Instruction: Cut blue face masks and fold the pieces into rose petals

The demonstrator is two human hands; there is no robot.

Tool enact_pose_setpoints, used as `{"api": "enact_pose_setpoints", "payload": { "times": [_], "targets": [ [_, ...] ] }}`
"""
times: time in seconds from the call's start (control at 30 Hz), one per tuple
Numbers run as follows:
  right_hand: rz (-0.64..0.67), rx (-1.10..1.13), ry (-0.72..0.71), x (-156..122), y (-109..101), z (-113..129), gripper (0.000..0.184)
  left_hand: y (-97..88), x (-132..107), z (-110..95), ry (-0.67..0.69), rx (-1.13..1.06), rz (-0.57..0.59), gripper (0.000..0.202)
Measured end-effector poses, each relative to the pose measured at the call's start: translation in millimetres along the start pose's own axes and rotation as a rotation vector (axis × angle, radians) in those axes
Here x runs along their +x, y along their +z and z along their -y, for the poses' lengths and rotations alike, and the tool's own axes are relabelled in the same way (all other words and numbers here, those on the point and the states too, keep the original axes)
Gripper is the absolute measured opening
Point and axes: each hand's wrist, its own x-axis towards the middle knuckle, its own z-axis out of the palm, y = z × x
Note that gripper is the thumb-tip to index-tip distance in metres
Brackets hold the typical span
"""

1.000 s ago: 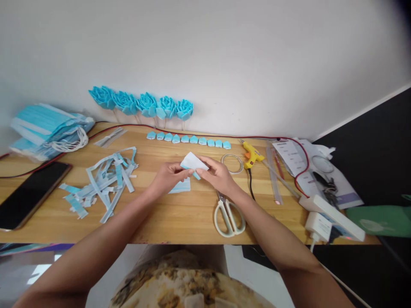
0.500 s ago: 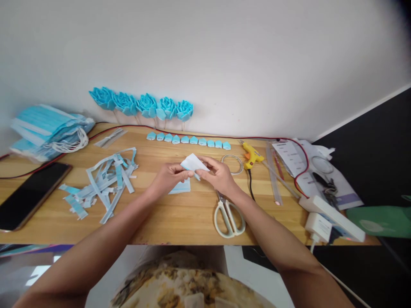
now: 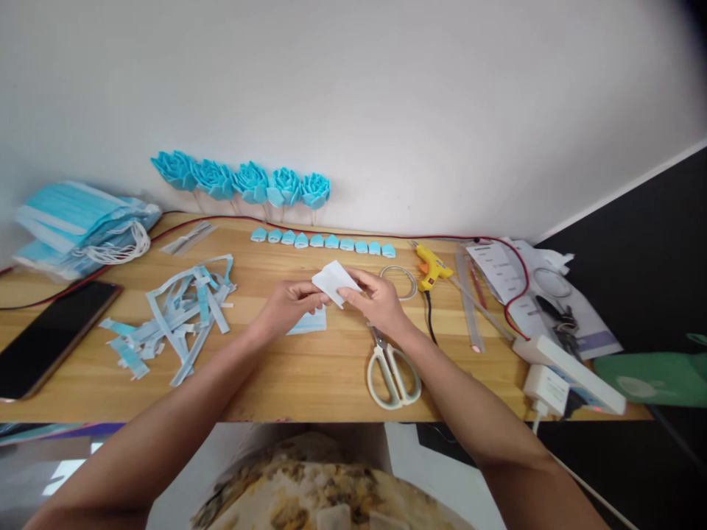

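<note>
Wood tabletop [image 3: 309,375] crosses the frame's middle. One phone [image 3: 52,338] lies at the left edge. Two hands work at centre, left hand [image 3: 284,305] and right hand [image 3: 381,302], both pinching. One pair of scissors [image 3: 393,375] lies lower centre; five blue flowers [image 3: 252,182] line the upper left. One white piece [image 3: 335,281] sits between both hands' fingertips, below ten blue petals [image 3: 316,241].

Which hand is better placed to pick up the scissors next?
Likely the right hand: the scissors lie near its wrist, their handles toward you, while the left hand is farther off. Both hands hold the white piece, so the right would have to let go first.
</note>
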Motion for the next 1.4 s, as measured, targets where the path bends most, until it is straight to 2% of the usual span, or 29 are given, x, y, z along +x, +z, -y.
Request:
{"api": "enact_pose_setpoints", "payload": {
  "times": [0.27, 0.6, 0.73, 1.1, 1.23, 1.33, 1.4],
  "targets": [
    [0.014, -0.143, -0.043, -0.4, 0.1, 2.7, 0.039, 0.8, -0.6, -2.5, -0.049, 0.035, -0.024, 0.023],
    [0.083, -0.074, -0.036, -1.7, -1.4, 3.0, 0.038, 2.2, -0.4, -0.4, -0.052, 0.049, -0.044, 0.028],
    [0.139, -0.055, -0.019, -1.7, -0.6, 4.5, 0.044, 2.9, -0.8, -0.5, -0.039, 0.053, -0.058, 0.029],
    [0.124, -0.206, -0.052, -2.9, 3.6, 8.5, 0.050, 4.2, -2.7, -5.0, -0.010, 0.072, -0.098, 0.033],
    [0.141, -0.203, -0.041, -3.0, 3.8, 7.0, 0.053, 0.5, 0.4, 1.9, -0.054, -0.071, -0.102, 0.036],
    [0.132, -0.158, -0.036, -1.6, 0.1, 5.2, 0.050, -1.3, 2.8, 4.1, -0.066, -0.335, -0.128, 0.028],
    [0.082, -0.164, -0.086, -0.5, -5.0, 4.7, 0.050, -2.2, 3.2, 1.6, -0.071, -0.486, -0.131, 0.026]
  ]
}}
